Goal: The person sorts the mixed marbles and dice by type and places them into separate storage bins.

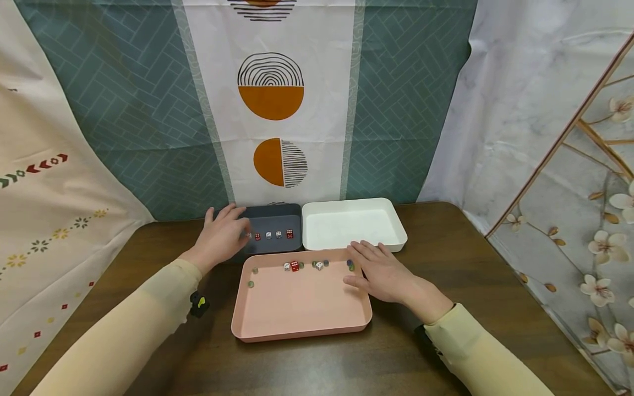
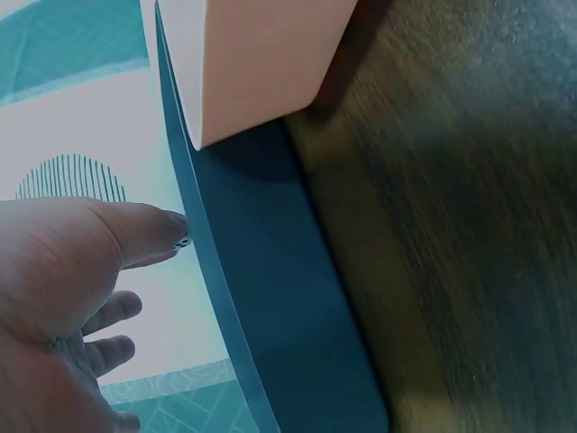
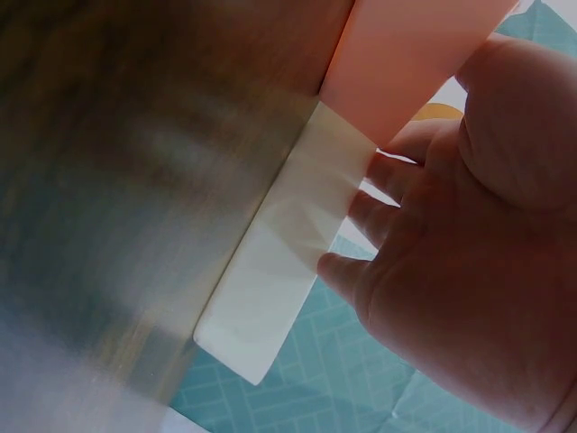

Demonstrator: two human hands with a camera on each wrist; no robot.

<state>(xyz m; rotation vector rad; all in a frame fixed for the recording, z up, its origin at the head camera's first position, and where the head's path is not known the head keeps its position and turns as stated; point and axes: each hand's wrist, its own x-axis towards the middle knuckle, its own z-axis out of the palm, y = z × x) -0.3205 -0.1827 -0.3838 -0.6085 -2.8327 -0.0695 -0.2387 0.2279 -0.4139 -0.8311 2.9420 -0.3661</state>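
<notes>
My left hand is over the left end of the dark blue tray, thumb and index finger pinching a small white die. A row of red and white dice lies in that tray, among them a red die. My right hand, fingers extended, hovers at the far right corner of the pink tray. Inside this tray are a red die, two white dice, one of them a white die, and several small green and blue rounded pieces near the walls.
A white tray stands right of the dark blue one, behind the pink tray. All sit on a brown wooden table. A patterned cloth hangs behind, with more cloth at both sides.
</notes>
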